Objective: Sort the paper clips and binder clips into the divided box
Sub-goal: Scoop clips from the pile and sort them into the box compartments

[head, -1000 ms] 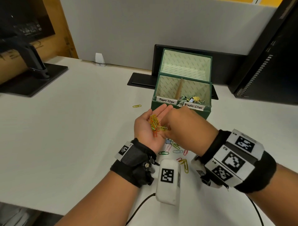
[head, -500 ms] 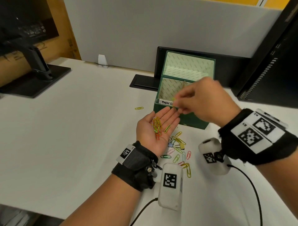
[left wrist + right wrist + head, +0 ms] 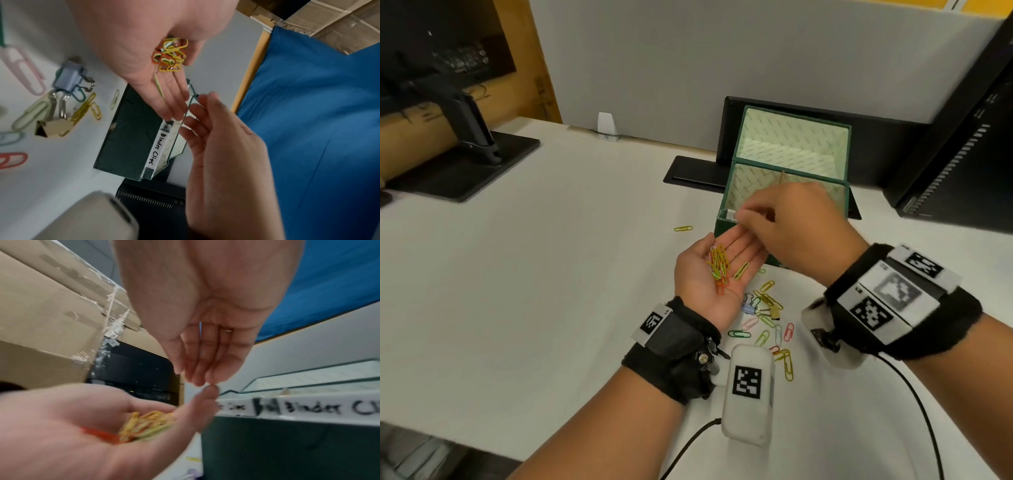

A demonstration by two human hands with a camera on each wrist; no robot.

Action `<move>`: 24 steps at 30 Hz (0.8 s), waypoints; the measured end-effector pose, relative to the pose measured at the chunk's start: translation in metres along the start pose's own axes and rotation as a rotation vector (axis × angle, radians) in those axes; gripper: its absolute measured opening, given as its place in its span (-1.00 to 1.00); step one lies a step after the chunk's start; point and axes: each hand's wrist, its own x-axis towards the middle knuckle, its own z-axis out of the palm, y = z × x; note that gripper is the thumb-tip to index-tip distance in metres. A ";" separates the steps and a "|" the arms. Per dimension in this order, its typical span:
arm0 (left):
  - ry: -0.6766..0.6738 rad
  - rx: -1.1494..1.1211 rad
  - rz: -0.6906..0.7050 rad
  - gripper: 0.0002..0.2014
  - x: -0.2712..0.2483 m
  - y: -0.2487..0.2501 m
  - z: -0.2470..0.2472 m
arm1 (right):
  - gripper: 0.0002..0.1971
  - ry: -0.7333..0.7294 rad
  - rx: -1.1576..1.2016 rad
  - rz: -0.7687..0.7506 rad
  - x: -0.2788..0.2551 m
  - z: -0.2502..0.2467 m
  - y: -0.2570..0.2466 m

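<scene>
My left hand (image 3: 698, 284) lies palm up in front of the green divided box (image 3: 791, 161), fingers straight, with a small heap of coloured paper clips (image 3: 719, 267) on the palm. The same clips (image 3: 170, 53) show in the left wrist view. My right hand (image 3: 791, 226) hovers over the box's front edge, above the left fingertips. Its fingers (image 3: 197, 378) are loose and straight and hold nothing. Labels on the box front (image 3: 287, 443) read "Paper Clips" and "Binder Clips". Loose paper clips (image 3: 767, 308) lie under my wrists with a blue binder clip (image 3: 69, 78) and a gold binder clip (image 3: 53, 128).
One yellow paper clip (image 3: 683, 228) lies alone, left of the box. A black monitor stand (image 3: 465, 147) is at the far left, and a dark monitor (image 3: 962, 154) is at the right. The box's lid (image 3: 791, 137) stands open against a black base. The white table's front edge runs at lower left.
My right hand left the left palm, rose pinched to the box's front edge, and now has its fingers loosened and empty. The left hand stayed palm up with its clips.
</scene>
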 end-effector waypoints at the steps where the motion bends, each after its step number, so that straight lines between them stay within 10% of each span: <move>1: -0.011 0.010 -0.005 -0.47 0.000 -0.001 0.000 | -0.74 -0.042 0.042 0.013 -0.006 0.000 -0.006; 9: 0.024 0.030 -0.007 -0.56 -0.003 -0.003 0.001 | -0.94 -0.176 0.075 0.068 -0.023 0.022 -0.020; 15: 0.051 0.014 -0.003 -0.55 -0.007 -0.001 0.005 | -0.91 -0.232 0.585 0.331 -0.023 0.017 -0.008; 24: -0.018 -0.110 -0.004 -0.51 -0.001 -0.004 -0.001 | -0.88 -0.014 0.981 0.422 -0.010 0.001 -0.001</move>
